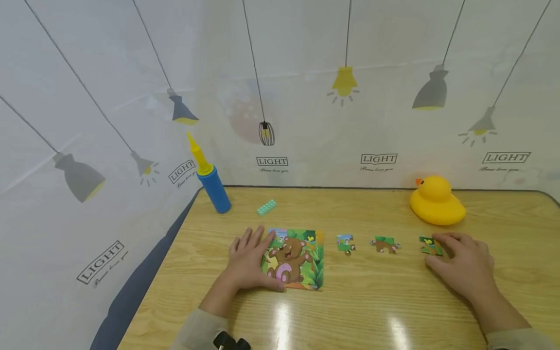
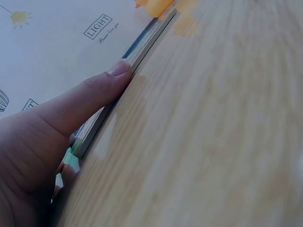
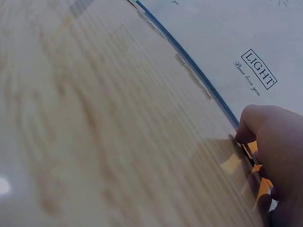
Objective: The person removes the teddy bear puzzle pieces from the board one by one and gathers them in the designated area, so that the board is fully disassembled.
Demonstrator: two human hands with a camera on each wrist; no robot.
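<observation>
A bear picture puzzle board (image 1: 302, 262) lies flat on the wooden table (image 1: 358, 311). My left hand (image 1: 253, 262) rests on its left side with fingers straight, and the thumb (image 2: 94, 94) lies along the near edge of the puzzle board (image 2: 142, 45). Three loose puzzle pieces lie in a row to the right: one (image 1: 345, 243), a second (image 1: 385, 244) and the rightmost piece (image 1: 430, 246). My right hand (image 1: 443, 253) has curled fingers and thumb around that rightmost piece. In the right wrist view a fingertip (image 3: 255, 124) presses on the piece's edge (image 3: 246, 152).
A yellow rubber duck (image 1: 436, 201) sits behind my right hand. At the back left a blue and yellow pump (image 1: 211, 180) leans beside a small teal brick (image 1: 266, 207). A printed curtain closes off the back and left; the table's left edge (image 1: 144, 287) is near.
</observation>
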